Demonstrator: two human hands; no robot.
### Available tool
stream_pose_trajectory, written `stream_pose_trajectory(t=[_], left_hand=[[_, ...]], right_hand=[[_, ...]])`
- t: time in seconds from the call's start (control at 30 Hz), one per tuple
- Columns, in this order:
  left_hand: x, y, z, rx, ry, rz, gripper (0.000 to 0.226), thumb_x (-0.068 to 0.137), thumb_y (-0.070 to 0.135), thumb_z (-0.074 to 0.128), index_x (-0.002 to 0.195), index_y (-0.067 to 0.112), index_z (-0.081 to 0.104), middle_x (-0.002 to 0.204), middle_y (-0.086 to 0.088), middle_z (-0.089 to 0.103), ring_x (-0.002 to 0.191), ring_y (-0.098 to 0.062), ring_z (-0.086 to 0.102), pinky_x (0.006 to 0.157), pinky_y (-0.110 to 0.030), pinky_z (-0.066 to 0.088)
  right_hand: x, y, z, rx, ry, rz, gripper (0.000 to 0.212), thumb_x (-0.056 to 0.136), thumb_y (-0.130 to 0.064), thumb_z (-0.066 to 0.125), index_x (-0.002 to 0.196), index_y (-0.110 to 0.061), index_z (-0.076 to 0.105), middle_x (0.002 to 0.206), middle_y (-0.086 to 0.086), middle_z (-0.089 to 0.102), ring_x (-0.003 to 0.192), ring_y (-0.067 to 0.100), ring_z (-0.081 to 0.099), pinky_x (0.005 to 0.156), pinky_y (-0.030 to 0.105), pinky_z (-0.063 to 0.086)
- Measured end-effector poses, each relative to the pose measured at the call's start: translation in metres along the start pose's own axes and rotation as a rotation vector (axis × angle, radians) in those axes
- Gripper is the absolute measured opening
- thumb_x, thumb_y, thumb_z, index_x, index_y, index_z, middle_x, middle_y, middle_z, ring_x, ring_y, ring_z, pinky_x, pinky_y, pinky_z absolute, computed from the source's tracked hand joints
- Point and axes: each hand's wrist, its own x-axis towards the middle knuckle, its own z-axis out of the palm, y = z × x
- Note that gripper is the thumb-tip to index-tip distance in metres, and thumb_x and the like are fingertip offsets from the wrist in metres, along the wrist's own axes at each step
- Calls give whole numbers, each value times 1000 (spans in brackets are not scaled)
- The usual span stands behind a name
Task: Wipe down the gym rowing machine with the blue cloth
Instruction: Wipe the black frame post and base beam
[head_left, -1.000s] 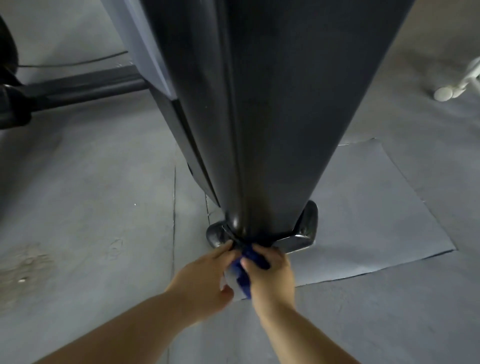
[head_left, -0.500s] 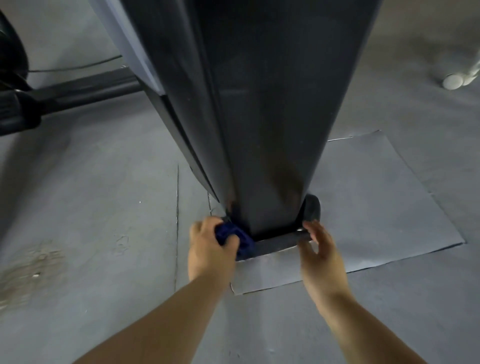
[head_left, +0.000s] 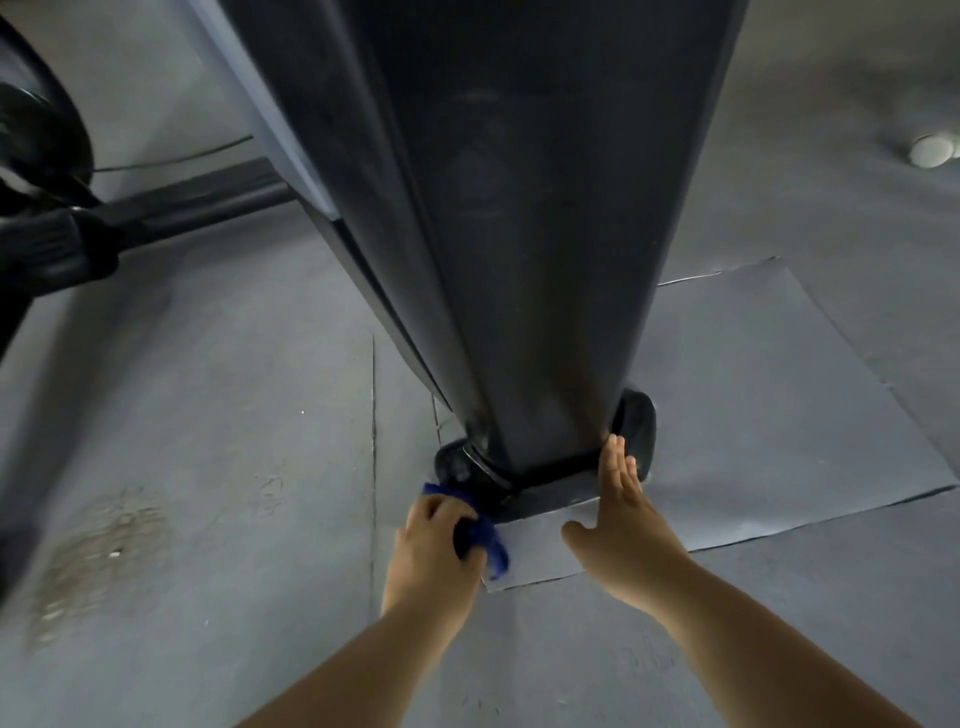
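At rowing machine (head_left: 519, 208) base: left hand (head_left: 434, 540) grips bunched blue cloth (head_left: 485, 535) at left corner, apparently scrubbing; right hand (head_left: 621, 499), fingers straight, touches right corner, likely bracing.

Person visible from forearms down: bare left forearm (head_left: 363, 649), bare right forearm (head_left: 753, 639), bare left hand (head_left: 431, 551), bare right hand (head_left: 623, 514). Wrists bare too.

Gym: rowing machine (head_left: 519, 208), grey mat (head_left: 779, 415)
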Motion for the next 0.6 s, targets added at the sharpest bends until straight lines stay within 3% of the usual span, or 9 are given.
stream_pose_trajectory(t=[0.1, 0.17, 0.3, 0.43, 0.53, 0.6], left_hand=[[26, 19, -4, -188, 181, -136, 36, 88, 11, 60, 122, 23, 58, 118, 6, 43, 98, -18, 51, 79, -27, 40], [33, 33, 3, -154, 186, -240, 37, 90, 16, 58, 126, 25, 53, 120, -2, 44, 97, -27, 55, 77, -35, 47], [-6, 34, 22, -39, 66, -180, 26, 89, 20, 59, 115, 25, 53, 112, 1, 38, 94, -27, 55, 78, -37, 50], [-13, 20, 13, 115, -101, -31, 29, 92, 15, 53, 118, 28, 55, 119, 5, 38, 87, -15, 49, 74, -26, 41], [-4, 19, -4, 29, -186, -33, 27, 88, 17, 53, 108, 36, 55, 105, 9, 55, 82, -13, 58, 69, -29, 49], [-9, 22, -12, -200, -247, -112, 23, 89, 15, 54, 97, 36, 58, 89, 7, 67, 78, -11, 65, 71, -32, 56]], right_hand=[[0, 4, -3, -6, -18, -14, 94, 98, -23, 49, 149, -25, -29, 158, -12, -30, 148, 9, -18, 123, 33, 9], [1, 6, -4, -18, -34, -8, 95, 97, -22, 50, 150, -25, -29, 158, -12, -30, 148, 10, -18, 123, 37, 13], [3, 5, -6, -65, -43, -4, 98, 93, -17, 51, 151, -24, -28, 160, -10, -28, 149, 13, -15, 122, 35, 17], [-2, 3, -18, -117, -79, -7, 94, 94, -15, 48, 152, -22, -25, 161, -8, -26, 151, 14, -8, 118, 30, 19], [-7, 0, -27, -147, -85, 0, 91, 95, -13, 47, 153, -26, -23, 161, -10, -22, 152, 18, 6, 116, 31, 26], [-11, -3, -26, -142, -37, 12, 88, 96, -17, 48, 155, -26, -17, 163, -10, -16, 151, 20, 16, 114, 31, 30]])
